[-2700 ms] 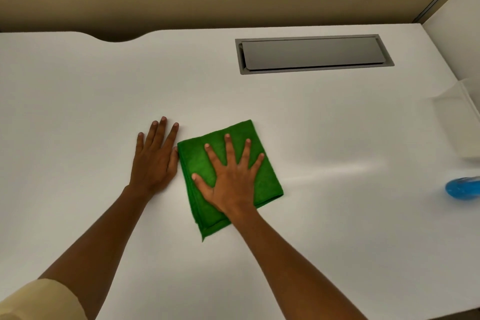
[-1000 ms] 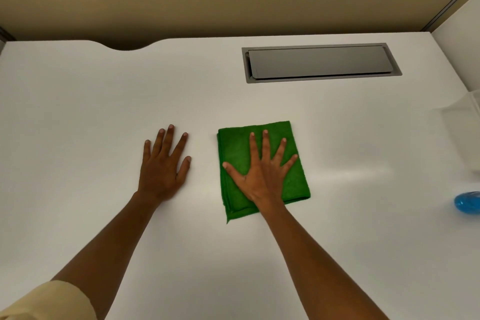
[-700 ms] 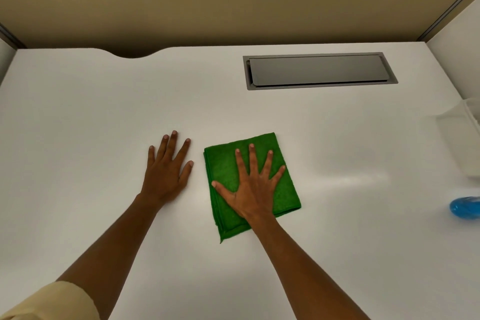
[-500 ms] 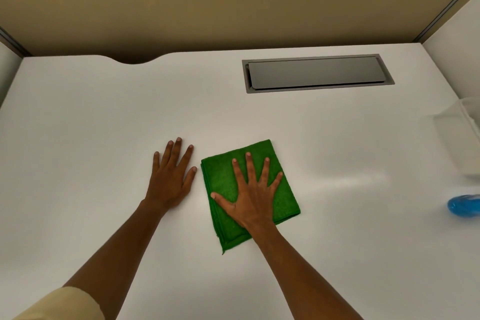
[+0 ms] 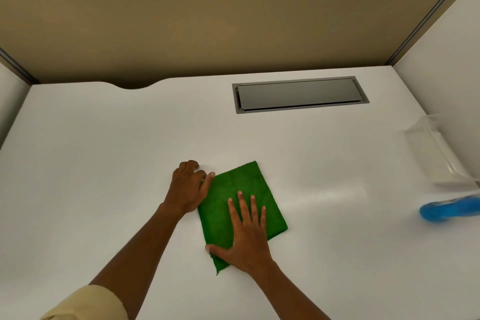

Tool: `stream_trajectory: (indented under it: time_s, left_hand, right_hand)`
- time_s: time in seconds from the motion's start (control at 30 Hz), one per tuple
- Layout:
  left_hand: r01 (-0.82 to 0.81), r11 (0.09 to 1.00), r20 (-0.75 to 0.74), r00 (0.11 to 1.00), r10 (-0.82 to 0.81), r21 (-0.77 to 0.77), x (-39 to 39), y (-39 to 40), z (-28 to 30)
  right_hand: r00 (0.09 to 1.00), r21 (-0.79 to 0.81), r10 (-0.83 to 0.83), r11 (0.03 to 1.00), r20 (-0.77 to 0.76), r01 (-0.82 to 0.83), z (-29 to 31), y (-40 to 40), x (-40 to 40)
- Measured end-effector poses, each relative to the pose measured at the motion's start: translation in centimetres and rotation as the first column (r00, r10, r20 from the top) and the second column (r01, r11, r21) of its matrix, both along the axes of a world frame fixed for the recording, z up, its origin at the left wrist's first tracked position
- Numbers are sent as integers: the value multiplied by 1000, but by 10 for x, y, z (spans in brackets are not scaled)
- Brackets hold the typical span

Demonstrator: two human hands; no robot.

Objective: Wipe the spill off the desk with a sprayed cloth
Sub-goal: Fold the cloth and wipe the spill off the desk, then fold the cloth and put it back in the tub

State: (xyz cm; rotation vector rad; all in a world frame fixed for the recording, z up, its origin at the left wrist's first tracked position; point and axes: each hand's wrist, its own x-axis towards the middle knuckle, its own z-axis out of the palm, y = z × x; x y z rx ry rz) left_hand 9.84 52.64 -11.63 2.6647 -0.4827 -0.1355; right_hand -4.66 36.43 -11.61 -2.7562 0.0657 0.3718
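The green cloth (image 5: pixel 241 205) lies under the flat, straight-fingered right hand (image 5: pixel 246 239); the left hand (image 5: pixel 188 188) pinches its edge. Pressure should stay even across the surface (image 5: pixel 104 163).

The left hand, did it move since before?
Yes. The left hand has slid right across the desk to the green cloth, its fingers now curled and its thumb on the cloth's left edge. Earlier it lay flat, apart.

Bare left hand (image 5: pixel 187 189) and right hand (image 5: pixel 248 239); forearms uncovered; pale yellow sleeve (image 5: pixel 88 304) bunched up the left arm.
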Motion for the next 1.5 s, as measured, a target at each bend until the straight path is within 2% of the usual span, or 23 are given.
stream_trajectory:
  time_s: [0.17, 0.3, 0.43, 0.53, 0.6, 0.67, 0.73, 0.83, 0.97, 1.07, 1.17, 1.33, 1.4, 1.5]
  left_hand:
    - [90, 980, -125, 990, -69, 175, 7, -7, 4]
    - [83, 979, -217, 975, -42, 184, 6, -10, 3]
    - [11, 999, -337, 942, 0, 32, 8, -12, 8]
    - [-118, 988, -496, 867, 52, -102, 14, -12, 22]
    - [-175, 974, -578, 813, 61, -144, 18, -13, 34]
    - [-223, 952, -652, 757, 35, -208, 21, -13, 51]
    - [-245, 928, -702, 712, -25, -282, 26, -12, 70]
    - [-244, 893, -728, 674, -125, -379, 36, -11, 103]
    - [-212, 835, -664, 714, -222, -508, 48, -16, 149]
    - [-232, 773, -647, 708, -283, -591, 54, -21, 191]
    - [-216, 699, -607, 700, -376, -682, 60, -22, 235]
    - [-103, 552, -438, 733, -520, -828, 69, -30, 302]
    - [-36, 531, -383, 733, -561, -847, 72, -36, 325]
    - [-32, 466, -345, 719, -603, -884, 70, -53, 355]
  right_hand:
    - [1000, -21, -4, 1000, 13, 4, -9, 10, -19]
    - [998, -80, -23, 996, 52, 27, -11, 17, -17]
    - [996, -88, -32, 995, 89, 40, -10, 12, -10]
    - [989, -38, -49, 998, 140, 54, -9, -1, -6]
    - [979, 59, -75, 996, 188, 65, -11, -13, -6]
    - [965, 235, -156, 966, 213, 104, 1, -26, -5]
    - [956, 341, -232, 926, 179, 161, 26, -43, 1]
    - [964, 399, -230, 903, 134, 160, 78, -75, 22]
    - [968, 467, -213, 875, 131, 130, 153, -112, 58]
    - [964, 545, -199, 835, 175, 73, 213, -129, 79]
    - [955, 681, -243, 730, 168, 66, 277, -138, 89]
    - [950, 853, -295, 517, 101, 70, 368, -147, 92]
    - [926, 915, -368, 396, 80, 78, 396, -151, 92]
    - [881, 965, -472, 244, 35, 92, 427, -164, 93]
